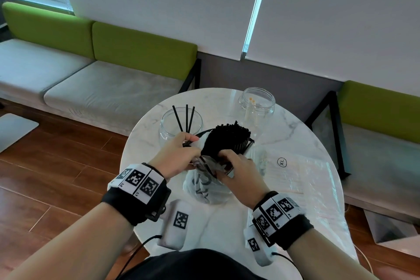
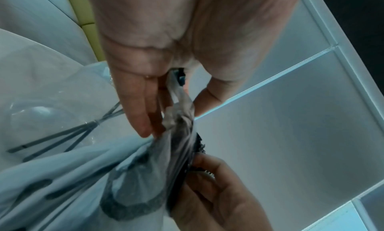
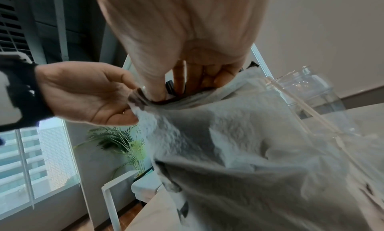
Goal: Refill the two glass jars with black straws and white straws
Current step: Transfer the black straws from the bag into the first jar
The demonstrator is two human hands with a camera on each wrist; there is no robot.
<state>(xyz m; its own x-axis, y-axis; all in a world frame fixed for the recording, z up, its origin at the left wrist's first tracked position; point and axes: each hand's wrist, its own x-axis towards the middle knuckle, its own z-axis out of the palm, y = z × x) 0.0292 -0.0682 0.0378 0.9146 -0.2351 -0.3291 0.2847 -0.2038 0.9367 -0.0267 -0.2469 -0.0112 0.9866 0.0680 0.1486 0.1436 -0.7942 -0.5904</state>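
Observation:
A thick bundle of black straws (image 1: 227, 141) sticks out of a thin white plastic bag (image 1: 208, 186) above the round marble table (image 1: 216, 229). My left hand (image 1: 179, 154) pinches the bag's bunched rim (image 2: 178, 113). My right hand (image 1: 236, 169) grips the bundle through the bag's mouth (image 3: 172, 93). Behind my left hand stands a glass jar (image 1: 169, 125) with three black straws in it. A second glass jar (image 1: 258, 103) at the far right holds a few white straws. A clear packet of white straws (image 1: 293, 173) marked XL lies at the right.
A grey bench with green backrests (image 1: 97, 63) runs along the wall behind the table. Wood floor lies to the left. Black metal frames (image 1: 334, 125) stand close to the table's far right edge.

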